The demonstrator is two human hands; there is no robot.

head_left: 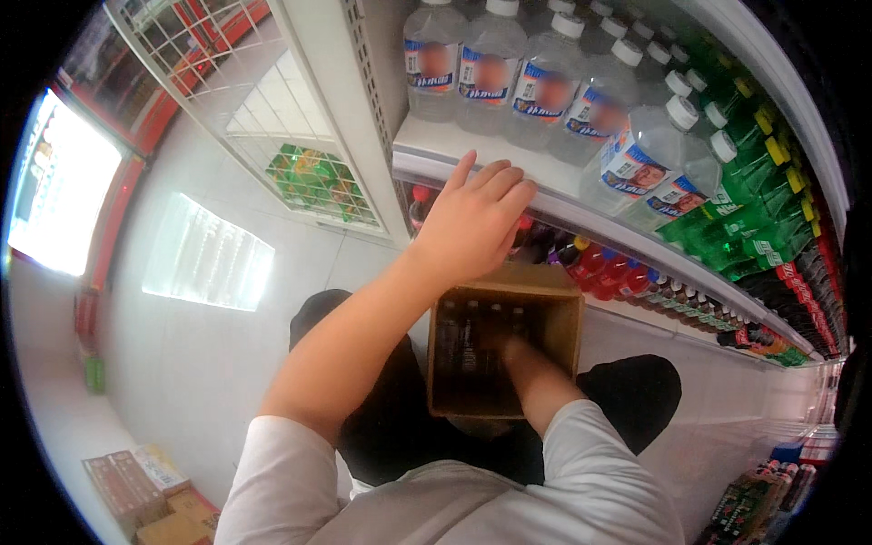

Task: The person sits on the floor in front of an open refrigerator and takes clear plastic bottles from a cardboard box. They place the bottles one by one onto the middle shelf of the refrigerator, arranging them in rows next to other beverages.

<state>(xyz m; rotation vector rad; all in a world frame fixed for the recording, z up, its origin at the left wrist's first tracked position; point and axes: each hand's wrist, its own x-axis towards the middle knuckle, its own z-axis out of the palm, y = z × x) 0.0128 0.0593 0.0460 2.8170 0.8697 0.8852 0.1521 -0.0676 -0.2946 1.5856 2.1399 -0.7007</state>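
Note:
My left hand rests on the front edge of a white shelf, its fingers stretched out and apart, holding nothing. Clear bottles with white caps and blue-and-white labels stand on that shelf just beyond my fingers. Below, between my knees, an open cardboard box sits with several clear bottles inside. My right hand reaches down into the box among these bottles. Its fingers are lost in shadow and blur, so I cannot tell whether they grip a bottle.
Green bottles and dark bottles with red labels line the shelf to the right. Red drinks fill the lower shelf. A white wire rack stands on the left, with green packets behind its mesh. Cartons lie at the lower left.

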